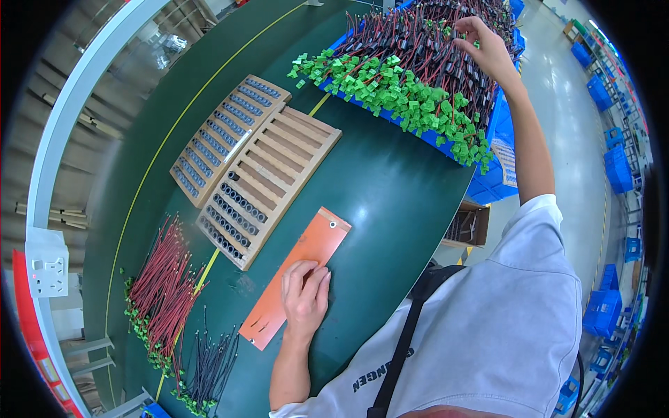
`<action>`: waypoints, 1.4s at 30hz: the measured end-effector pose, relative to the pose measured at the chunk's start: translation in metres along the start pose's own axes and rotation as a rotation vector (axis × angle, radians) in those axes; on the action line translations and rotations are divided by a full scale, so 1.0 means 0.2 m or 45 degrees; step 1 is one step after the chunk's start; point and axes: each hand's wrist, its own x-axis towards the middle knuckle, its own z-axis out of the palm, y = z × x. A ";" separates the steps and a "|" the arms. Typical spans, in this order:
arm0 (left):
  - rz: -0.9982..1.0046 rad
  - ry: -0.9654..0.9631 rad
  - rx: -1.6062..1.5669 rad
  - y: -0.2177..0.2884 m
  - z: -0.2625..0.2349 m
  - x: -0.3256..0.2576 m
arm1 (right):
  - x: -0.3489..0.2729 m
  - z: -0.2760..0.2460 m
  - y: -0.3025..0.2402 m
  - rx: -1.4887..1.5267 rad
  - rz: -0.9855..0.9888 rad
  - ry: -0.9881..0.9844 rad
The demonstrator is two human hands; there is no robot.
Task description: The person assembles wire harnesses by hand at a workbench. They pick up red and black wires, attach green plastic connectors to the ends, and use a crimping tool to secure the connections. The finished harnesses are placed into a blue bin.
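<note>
My left hand (pixel 305 296) rests on a flat orange board (pixel 296 273) on the table. Its fingers are curled together, and whatever they may hold is hidden. Far off to the right, my right hand (pixel 481 45) hangs over a heap of red and black wire leads (pixel 435 52) with green connectors (pixel 404 87). The fingers there are bent and apart from the thumb, with nothing visible between them. Beyond the board lies a slotted wooden tray (pixel 306 150), its near rows filled with dark ring-like parts (pixel 233 216).
Behind that tray sits a second wooden tray (pixel 226 132) with rows of grey-blue parts. Red wires (pixel 167 279) and black wires (pixel 209 362) lie in bundles at the left. The leads heap over a blue bin (pixel 498 136); below it is a cardboard box (pixel 467 224).
</note>
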 end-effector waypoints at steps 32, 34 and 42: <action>-0.001 -0.008 0.023 0.00 -0.01 -0.01 | -0.17 0.08 -0.12 -0.099 0.034 -0.391; 0.003 -0.004 0.018 0.00 0.00 -0.01 | -0.18 0.09 -0.11 -0.134 0.017 -0.333; 0.003 -0.004 0.020 0.00 0.00 -0.01 | -0.20 0.11 -0.11 -0.099 0.079 -0.304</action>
